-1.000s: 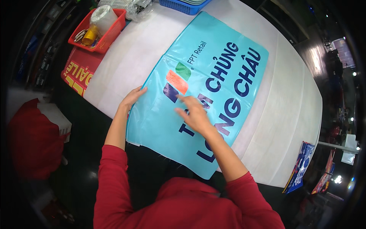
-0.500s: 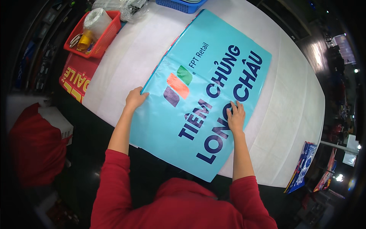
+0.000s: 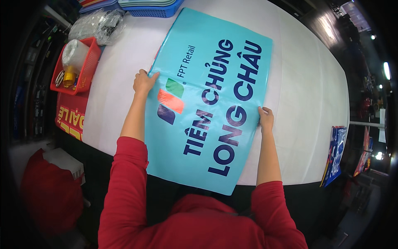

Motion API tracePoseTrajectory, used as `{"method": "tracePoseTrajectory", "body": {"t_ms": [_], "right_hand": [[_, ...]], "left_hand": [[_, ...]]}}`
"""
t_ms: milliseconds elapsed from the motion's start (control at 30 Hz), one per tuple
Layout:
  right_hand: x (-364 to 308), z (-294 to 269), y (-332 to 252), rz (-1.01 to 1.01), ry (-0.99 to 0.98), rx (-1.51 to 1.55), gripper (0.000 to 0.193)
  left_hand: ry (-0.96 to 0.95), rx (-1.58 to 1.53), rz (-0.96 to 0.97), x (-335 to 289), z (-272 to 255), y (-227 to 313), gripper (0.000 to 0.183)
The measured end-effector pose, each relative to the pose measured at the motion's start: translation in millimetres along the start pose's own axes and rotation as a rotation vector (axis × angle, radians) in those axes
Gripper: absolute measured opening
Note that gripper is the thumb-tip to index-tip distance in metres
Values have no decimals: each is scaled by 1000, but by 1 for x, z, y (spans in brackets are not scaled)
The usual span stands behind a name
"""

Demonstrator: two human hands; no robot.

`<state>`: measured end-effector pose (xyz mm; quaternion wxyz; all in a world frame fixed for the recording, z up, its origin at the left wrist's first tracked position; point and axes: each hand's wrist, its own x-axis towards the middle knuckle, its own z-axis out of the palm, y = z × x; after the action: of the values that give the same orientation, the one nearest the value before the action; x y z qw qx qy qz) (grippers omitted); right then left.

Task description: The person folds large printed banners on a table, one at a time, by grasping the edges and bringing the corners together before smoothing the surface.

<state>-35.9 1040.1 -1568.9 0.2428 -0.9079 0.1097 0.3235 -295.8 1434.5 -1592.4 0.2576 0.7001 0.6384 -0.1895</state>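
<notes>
A glossy teal banner (image 3: pixel 207 31) with dark lettering and a green, orange and purple emblem lies on the white-covered table, its near end reaching past the table's front edge. Faint creases cross its surface. A strip of red and white shows beneath its left edge. My left hand (image 3: pixel 144 84) grips that left edge, thumb on top and fingers at the outer side. On the opposite side, my right hand (image 3: pixel 266 119) holds the right edge between thumb and curled fingers.
At the left stands a red basket (image 3: pixel 88 76) holding a white roll and a yellow roll. Behind it are a clear plastic bundle (image 3: pixel 97 27) and a blue basket (image 3: pixel 153 11). A red printed banner (image 3: pixel 68 118) hangs at the left edge, folded blue prints (image 3: pixel 335 155) at the right.
My right hand has gone from resting on the lettering to the banner's right edge. My left hand is farther up the left edge. The banner appears turned slightly, and the view has shifted.
</notes>
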Motion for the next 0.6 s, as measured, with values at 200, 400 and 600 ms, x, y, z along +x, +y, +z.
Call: {"method": "tracePoseTrajectory", "body": {"t_ms": [200,400,600], "right_hand": [[25,-32,-51,272,-362,243,57],[18,-31,38,181,-433,706,47],[-5,-238,-175,-271,-274,814,21]], "left_hand": [[-184,-342,22,56,-7,5,56],[-550,-698,-129,30,-13,-24,39],[-510,-1119,415,-17,-210,136,27]]}}
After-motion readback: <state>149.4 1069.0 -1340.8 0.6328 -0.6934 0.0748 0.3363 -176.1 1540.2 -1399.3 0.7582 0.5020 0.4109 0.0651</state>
